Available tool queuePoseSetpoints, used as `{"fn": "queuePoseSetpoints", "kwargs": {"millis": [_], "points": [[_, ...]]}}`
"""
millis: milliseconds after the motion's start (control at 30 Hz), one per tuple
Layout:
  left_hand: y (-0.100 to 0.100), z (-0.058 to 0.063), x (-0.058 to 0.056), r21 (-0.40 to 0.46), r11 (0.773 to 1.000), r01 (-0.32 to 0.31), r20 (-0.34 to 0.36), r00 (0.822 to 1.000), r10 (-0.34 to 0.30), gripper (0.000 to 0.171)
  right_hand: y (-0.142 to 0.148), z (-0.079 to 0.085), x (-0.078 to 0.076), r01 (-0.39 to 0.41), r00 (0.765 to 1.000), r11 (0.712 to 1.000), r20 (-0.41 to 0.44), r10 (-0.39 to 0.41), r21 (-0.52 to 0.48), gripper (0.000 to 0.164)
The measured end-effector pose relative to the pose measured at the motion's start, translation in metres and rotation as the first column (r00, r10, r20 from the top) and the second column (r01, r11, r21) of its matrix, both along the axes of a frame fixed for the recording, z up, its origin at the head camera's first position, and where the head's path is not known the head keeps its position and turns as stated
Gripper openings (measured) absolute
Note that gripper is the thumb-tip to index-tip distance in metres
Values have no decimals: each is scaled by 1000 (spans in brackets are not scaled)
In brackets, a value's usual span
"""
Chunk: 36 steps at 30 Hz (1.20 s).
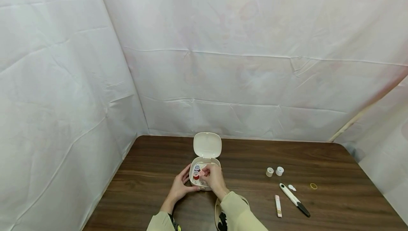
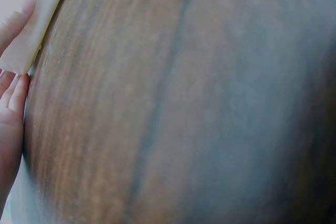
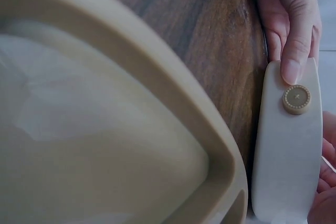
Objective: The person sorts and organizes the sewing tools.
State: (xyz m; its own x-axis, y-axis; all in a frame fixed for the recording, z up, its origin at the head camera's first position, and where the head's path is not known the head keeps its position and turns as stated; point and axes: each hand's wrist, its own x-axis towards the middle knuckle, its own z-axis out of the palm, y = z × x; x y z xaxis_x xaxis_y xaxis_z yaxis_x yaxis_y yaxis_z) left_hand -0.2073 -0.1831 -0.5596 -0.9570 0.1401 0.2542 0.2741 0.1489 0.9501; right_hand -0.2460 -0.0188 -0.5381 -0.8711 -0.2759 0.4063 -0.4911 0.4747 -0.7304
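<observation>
On the table (image 1: 143, 178), hands (image 1: 180, 188) (image 1: 215, 180) grip an open case (image 1: 207, 145) and pink spool (image 1: 202, 173)

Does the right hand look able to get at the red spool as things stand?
Probably yes: the lid stands open and the red spool sits uncovered near the right hand, though the pink piece it seems to pinch may need releasing first.

Left-wrist view: case (image 2: 27, 40) cut off — tabletop (image 2: 121, 103) blurred.

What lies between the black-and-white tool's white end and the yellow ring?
In the head view, a small white piece lies there, close beside the tool; from it to the yellow ring the brown tabletop is bare.
</observation>
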Motion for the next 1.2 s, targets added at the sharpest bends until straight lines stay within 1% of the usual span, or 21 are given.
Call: {"fn": "queuePoseSetpoints", "kwargs": {"millis": [233, 533, 667, 800, 900, 967, 1100, 1200], "points": [[0, 0, 0, -1, 1000, 5, 0, 1000, -5, 92, 1, 1, 1, -6, 1000, 1000, -17, 6, -4, 17], [1, 0, 2, -25, 1000, -1, -59, 998, -1, 90, 5, 3, 3, -23, 1000, 999, 5, 23, -28, 15], [1, 3, 3, -21, 1000, -13, -35, 999, 12, 90, 7, 6, 5, -28, 1000, 998, 10, 29, -47, 15], [1, 1, 2, -17, 1000, -14, -14, 1000, 14, 92, 13, 9, 10, -40, 999, 996, 7, 40, -75, 14], [-1, -3, 0, -4, 1000, -13, -8, 1000, 13, 94, 18, 11, 13, -49, 999, 995, 2, 49, -83, 14], [-2, -8, -3, -4, 1000, -16, -13, 1000, 16, 94, 22, 12, 15, -44, 999, 996, 7, 45, -77, 13], [-5, -19, -8, -20, 999, -32, 0, 999, 32, 95, 30, 14, 18, -33, 999, 997, -2, 33, -69, 10], [-6, -24, -10, -25, 999, -38, 5, 999, 38, 95, 37, 16, 20, -36, 999, 996, -21, 35, -75, 9]]}}
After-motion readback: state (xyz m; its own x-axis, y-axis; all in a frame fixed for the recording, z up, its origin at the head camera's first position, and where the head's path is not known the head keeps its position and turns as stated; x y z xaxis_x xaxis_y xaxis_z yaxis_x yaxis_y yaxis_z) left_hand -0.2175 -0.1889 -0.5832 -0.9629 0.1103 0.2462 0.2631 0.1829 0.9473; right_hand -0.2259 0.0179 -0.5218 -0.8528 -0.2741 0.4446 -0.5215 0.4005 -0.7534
